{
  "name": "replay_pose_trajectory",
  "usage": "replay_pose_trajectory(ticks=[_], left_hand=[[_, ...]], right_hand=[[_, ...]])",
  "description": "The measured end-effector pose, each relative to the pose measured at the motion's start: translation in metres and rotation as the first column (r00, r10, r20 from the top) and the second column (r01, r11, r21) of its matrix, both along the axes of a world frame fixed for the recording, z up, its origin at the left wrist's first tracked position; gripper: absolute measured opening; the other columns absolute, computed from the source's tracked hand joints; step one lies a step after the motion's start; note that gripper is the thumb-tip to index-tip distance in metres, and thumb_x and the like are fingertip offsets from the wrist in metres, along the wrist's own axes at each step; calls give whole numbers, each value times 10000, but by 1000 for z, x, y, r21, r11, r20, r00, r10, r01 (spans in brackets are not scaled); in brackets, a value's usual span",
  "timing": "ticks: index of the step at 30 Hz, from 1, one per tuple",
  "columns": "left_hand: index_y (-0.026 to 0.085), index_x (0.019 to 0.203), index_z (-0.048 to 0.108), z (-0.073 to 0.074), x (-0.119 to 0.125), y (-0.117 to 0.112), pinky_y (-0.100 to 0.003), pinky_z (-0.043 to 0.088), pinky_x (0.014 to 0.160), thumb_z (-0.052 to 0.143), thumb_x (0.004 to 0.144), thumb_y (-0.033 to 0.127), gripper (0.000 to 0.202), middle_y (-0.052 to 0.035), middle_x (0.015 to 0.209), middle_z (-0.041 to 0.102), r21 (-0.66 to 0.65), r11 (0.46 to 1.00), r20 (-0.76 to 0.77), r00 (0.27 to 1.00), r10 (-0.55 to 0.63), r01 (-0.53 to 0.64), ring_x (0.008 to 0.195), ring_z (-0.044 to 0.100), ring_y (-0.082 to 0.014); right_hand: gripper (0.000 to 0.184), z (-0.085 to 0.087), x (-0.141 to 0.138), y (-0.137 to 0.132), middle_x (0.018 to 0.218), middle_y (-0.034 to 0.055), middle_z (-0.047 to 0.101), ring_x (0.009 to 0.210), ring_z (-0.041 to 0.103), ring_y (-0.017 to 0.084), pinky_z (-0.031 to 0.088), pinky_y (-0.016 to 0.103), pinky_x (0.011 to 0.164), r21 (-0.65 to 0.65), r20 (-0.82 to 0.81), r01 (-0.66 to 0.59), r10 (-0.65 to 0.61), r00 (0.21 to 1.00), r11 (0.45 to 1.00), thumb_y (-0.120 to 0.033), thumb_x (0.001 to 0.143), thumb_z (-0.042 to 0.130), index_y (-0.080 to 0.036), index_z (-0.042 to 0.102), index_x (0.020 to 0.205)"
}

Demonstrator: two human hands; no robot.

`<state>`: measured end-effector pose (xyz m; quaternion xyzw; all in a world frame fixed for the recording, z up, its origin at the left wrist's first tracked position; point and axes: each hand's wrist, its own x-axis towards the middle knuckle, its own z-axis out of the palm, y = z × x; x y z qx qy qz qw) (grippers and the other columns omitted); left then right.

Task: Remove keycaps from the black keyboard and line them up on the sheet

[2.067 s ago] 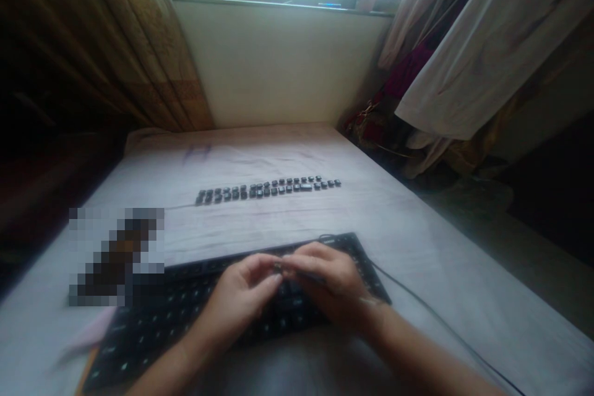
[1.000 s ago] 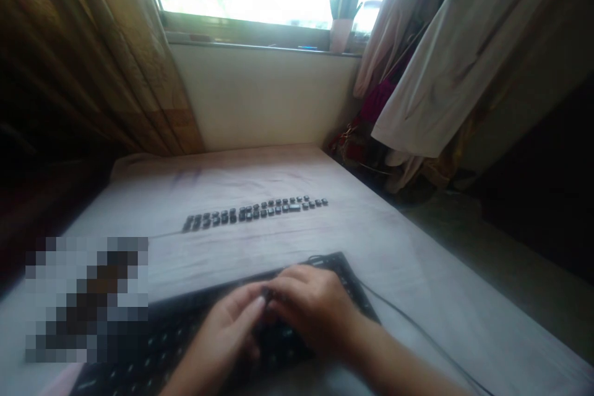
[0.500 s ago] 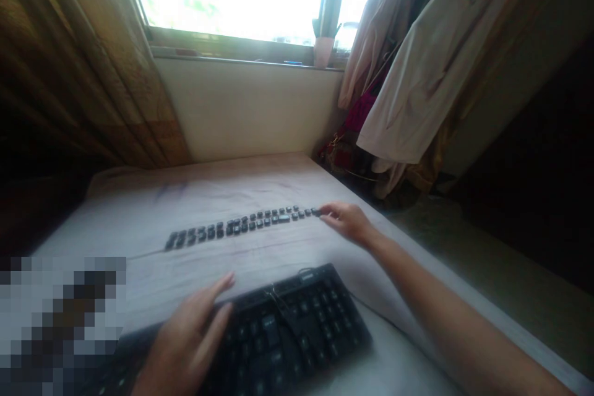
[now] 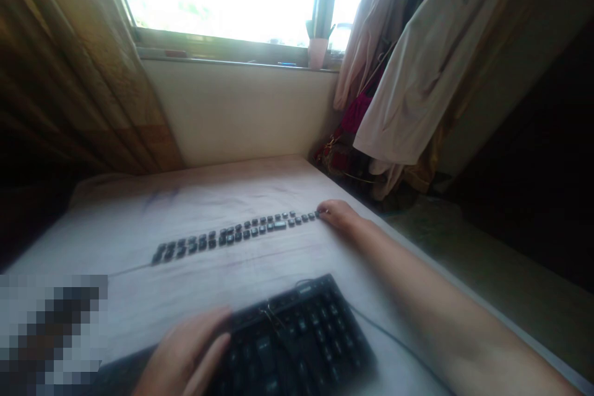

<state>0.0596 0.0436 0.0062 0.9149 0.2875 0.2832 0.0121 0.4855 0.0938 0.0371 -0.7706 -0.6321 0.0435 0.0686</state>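
A black keyboard (image 4: 331, 334) lies close to me, with a dark cable bundle across its keys. My left hand (image 4: 185, 346) is over its left part, fingers stretched out along the top edge; blur hides whether it presses down. Farther off, loose black keycaps (image 4: 239, 235) stand in two rows on the pale sheet (image 4: 260, 192). At the right end of the nearer row, my right hand (image 4: 336, 213) pinches a small dark keycap (image 4: 318, 213) between thumb and finger, right at the sheet.
The keyboard's cable (image 4: 394, 340) runs off to the lower right. A thin line reaches left from the keycaps. Beyond the bed are a wall (image 4: 232, 105), a window sill with a pink pot (image 4: 317, 52), a curtain (image 4: 130, 93) and hanging clothes (image 4: 399, 93).
My left hand has come down nearer the keyboard, its fingers less spread. My right hand stays at the row's right end, fingers more curled. The view has shifted slightly.
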Motion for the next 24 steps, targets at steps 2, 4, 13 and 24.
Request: replay_pose_trajectory(ticks=[2, 4, 13, 24], left_hand=[[338, 1148, 615, 0, 0, 0, -252, 596, 753, 538, 874, 415, 295, 58, 1061, 743, -4, 1000, -2, 1000, 2, -2, 899, 726, -170], [342, 1152, 614, 0, 0, 0, -250, 595, 758, 544, 870, 414, 300, 60, 1066, 741, -18, 1000, -3, 1000, 5, -5, 908, 724, -171], [368, 1122, 645, 0, 0, -1, -279, 607, 759, 548, 853, 417, 290, 50, 1058, 744, -103, 994, 19, 999, 27, -25, 901, 726, -208], [365, 1119, 646, 0, 2, 0, -302, 601, 784, 553, 854, 413, 285, 53, 1069, 740, -148, 988, 5, 999, 37, -36, 918, 720, -207]], right_hand=[[228, -2, 0, 2, 1035, 46, 713, 940, 635, 181, 431, 231, 800, -8, 11, -6, 6, 1000, 1000, -208, 836, 582, -235, 717, 1018], [242, -4, 1, 3, 1041, 49, 709, 936, 635, 179, 432, 232, 803, -12, 19, -6, 6, 1000, 1000, -196, 841, 571, -235, 711, 1035], [247, -4, 2, 1, 1062, 71, 705, 964, 633, 192, 436, 245, 829, -6, 24, -24, 24, 999, 1000, -186, 852, 556, -210, 708, 1045], [285, 8, -6, -19, 1056, 82, 713, 947, 646, 197, 444, 247, 820, 49, 11, -20, 20, 1000, 999, -162, 863, 538, -193, 689, 1104]])
